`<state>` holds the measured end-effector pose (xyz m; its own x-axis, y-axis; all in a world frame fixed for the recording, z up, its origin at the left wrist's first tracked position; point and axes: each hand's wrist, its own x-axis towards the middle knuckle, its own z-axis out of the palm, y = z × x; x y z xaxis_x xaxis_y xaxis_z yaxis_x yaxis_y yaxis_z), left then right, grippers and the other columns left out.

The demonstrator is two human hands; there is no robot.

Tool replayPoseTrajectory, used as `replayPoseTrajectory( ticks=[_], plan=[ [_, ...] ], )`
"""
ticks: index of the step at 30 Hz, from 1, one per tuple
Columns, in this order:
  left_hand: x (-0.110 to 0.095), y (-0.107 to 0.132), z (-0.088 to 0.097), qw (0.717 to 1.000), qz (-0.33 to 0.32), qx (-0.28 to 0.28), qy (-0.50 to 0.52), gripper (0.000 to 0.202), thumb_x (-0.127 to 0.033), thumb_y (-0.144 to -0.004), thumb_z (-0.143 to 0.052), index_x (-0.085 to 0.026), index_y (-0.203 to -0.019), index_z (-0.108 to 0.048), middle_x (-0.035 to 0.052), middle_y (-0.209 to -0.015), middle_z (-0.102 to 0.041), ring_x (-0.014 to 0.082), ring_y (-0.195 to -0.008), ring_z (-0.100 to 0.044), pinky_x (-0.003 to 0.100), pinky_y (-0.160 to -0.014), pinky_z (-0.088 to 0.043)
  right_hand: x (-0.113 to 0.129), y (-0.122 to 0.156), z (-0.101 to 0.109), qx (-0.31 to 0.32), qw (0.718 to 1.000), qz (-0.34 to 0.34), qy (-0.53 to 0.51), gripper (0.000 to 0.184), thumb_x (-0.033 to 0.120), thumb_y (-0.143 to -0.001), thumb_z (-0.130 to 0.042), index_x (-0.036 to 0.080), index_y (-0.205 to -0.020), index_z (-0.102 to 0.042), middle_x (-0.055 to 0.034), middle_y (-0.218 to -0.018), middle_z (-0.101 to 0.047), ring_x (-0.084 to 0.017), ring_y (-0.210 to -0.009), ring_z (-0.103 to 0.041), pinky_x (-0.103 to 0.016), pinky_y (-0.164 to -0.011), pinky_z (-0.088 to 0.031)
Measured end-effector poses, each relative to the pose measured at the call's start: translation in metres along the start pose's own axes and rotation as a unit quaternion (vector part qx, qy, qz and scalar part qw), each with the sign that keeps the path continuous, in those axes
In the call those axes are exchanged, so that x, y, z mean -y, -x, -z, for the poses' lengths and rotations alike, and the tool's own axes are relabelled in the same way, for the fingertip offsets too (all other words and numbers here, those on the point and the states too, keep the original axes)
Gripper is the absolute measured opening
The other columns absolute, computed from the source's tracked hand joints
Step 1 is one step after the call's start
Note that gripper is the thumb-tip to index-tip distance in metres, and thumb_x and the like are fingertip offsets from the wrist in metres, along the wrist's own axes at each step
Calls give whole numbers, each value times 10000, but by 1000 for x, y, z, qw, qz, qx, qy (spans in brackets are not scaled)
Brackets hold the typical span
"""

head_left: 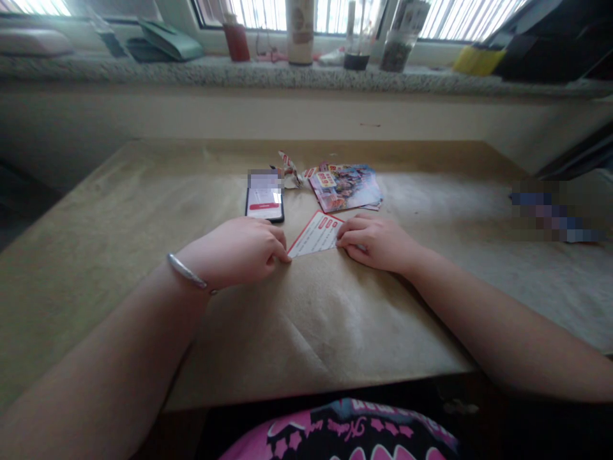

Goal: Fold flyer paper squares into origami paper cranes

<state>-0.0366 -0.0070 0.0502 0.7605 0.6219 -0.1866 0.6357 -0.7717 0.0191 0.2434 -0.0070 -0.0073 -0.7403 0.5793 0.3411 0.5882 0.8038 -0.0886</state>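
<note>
A white card with a red border (316, 235) lies flat on the brown paper-covered table (143, 211). My left hand (237, 249), with a silver bangle on its wrist, pinches the card's near left corner with curled fingers. My right hand (378, 243) presses curled fingers on the card's right edge. Just behind the card lie a phone (265, 203) with a lit screen and a small stack of colourful cards (345, 186), next to a torn wrapper (292, 169).
A stone windowsill (239, 73) runs along the back, holding a red jar (236, 39), a tall container (300, 32), jars and a green pouch (167, 39). A blurred packet (558, 211) lies at the table's right side.
</note>
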Motion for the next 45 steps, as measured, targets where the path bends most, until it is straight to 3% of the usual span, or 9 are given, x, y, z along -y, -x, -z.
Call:
replayPoseTrajectory(
  ticks=[6,15,24,28,32,37,45],
  plan=[
    [-2,1,4,999,-14,-27,-43,306,-145,-776,-545,-332,-867,-770,-79,-966,-749,184,-1011,-615,409,-1099,-306,0,-1,2,-2,1000,13,2,230,166,-865,-498,194,-841,-725,-67,-931,-712,-187,-846,-601,-300,-748,-465],
    [5,2,-1,1000,5,16,14,340,-141,-770,-507,-280,-927,-774,-49,-1033,-749,162,-944,-659,281,-920,-464,-1,0,0,1,1000,13,7,223,169,-863,-507,193,-858,-729,-73,-933,-711,-188,-843,-600,-304,-737,-464],
    [3,1,3,999,38,38,3,322,-183,-790,-489,-282,-919,-768,-21,-1029,-743,183,-930,-661,297,-890,-470,-2,1,0,-2,1000,14,6,222,168,-863,-507,198,-867,-727,-67,-942,-712,-193,-848,-607,-308,-742,-469],
    [2,-1,3,1000,22,11,3,312,-208,-809,-472,-273,-961,-737,3,-927,-719,161,-810,-639,258,-732,-461,0,0,1,-3,1000,16,10,214,163,-859,-510,195,-880,-721,-69,-948,-711,-200,-863,-602,-315,-751,-473],
    [-2,-4,-3,999,-30,-39,-2,387,-277,-865,-487,-321,-1214,-648,23,-944,-672,157,-791,-617,248,-682,-438,3,-1,-1,3,999,18,26,256,166,-883,-487,204,-1000,-712,-74,-1034,-703,-211,-911,-590,-334,-791,-478],
    [-7,-14,-18,989,-104,-106,-3,350,-284,-930,-443,-320,-1203,-659,52,-1054,-624,167,-900,-597,267,-777,-455,9,-4,-3,34,998,23,36,315,176,-920,-456,239,-1130,-682,-80,-1159,-658,-221,-1010,-563,-355,-857,-475],
    [-3,-21,-22,983,-138,-116,16,332,-211,-925,-466,-261,-1185,-668,53,-1099,-671,174,-933,-596,299,-846,-460,13,-6,-3,65,996,37,45,339,176,-926,-446,260,-1180,-655,-84,-1156,-627,-226,-1055,-536,-372,-884,-466]
  ],
)
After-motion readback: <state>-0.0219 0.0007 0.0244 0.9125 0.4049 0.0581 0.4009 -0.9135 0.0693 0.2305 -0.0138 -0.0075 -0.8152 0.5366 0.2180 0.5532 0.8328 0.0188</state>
